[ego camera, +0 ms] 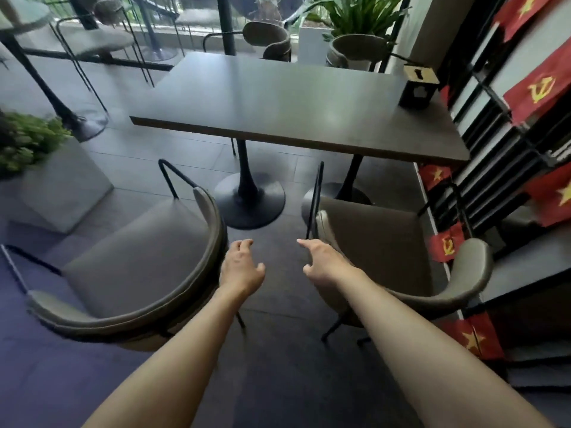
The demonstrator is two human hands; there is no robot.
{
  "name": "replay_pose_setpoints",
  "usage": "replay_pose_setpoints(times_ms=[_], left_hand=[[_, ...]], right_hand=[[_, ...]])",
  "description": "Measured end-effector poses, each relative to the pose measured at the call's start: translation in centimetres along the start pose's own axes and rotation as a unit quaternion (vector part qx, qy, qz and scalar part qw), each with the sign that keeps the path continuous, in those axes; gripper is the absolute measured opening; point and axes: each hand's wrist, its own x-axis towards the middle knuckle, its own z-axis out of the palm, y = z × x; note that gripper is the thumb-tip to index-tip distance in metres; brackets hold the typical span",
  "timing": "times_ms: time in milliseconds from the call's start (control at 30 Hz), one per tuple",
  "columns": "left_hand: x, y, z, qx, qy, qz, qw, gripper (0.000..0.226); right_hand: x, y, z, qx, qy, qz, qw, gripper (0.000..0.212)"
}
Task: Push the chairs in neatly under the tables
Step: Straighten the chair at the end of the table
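Observation:
A dark rectangular table [278, 100] on two black pedestal feet stands ahead. Two grey padded chairs with curved backrests sit pulled out on its near side: the left chair [136, 254] and the right chair [380, 248]. My left hand [242, 267] hovers beside the right end of the left chair's backrest, fingers spread, holding nothing. My right hand [321, 262] reaches toward the left end of the right chair's backrest, fingers apart, touching or just short of it. Two more chairs [268, 38] stand at the table's far side.
A small black box [418, 86] rests on the table's right end. A grey planter with green leaves [46, 174] stands to the left. A black rack with red flags [509, 149] lines the right. Another table and chairs [92, 41] sit at the back left.

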Motion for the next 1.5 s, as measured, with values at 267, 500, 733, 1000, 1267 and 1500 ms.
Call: replay_pose_setpoints(times_ms=[267,500,733,1000,1267,1500], left_hand=[[0.2,-15.9,-7.2,0.106,-0.08,-0.081,0.988,0.077],[0.2,-23.2,-7.5,0.214,-0.202,-0.049,0.954,0.046],[1.7,-23.9,-6.4,0.258,-0.164,0.013,0.952,0.029],[2.3,-25.1,-6.6,0.269,-0.161,0.112,0.943,0.032],[2.5,-25.9,-6.8,0.25,-0.175,0.146,0.941,0.028],[3.1,-28.3,-8.7,0.288,-0.223,0.222,0.904,0.028]], right_hand=[[4.5,-13.5,8.8,-0.05,-0.054,-0.073,0.995,0.077],[8.0,-19.0,14.9,-0.212,-0.105,-0.141,0.961,0.079],[12.7,-19.5,14.9,-0.383,-0.126,-0.167,0.9,0.047],[14.2,-20.6,15.5,-0.473,-0.108,-0.172,0.857,0.033],[13.6,-21.0,16.4,-0.491,-0.084,-0.144,0.855,0.029],[11.3,-22.6,18.6,-0.447,-0.088,-0.043,0.889,0.035]])
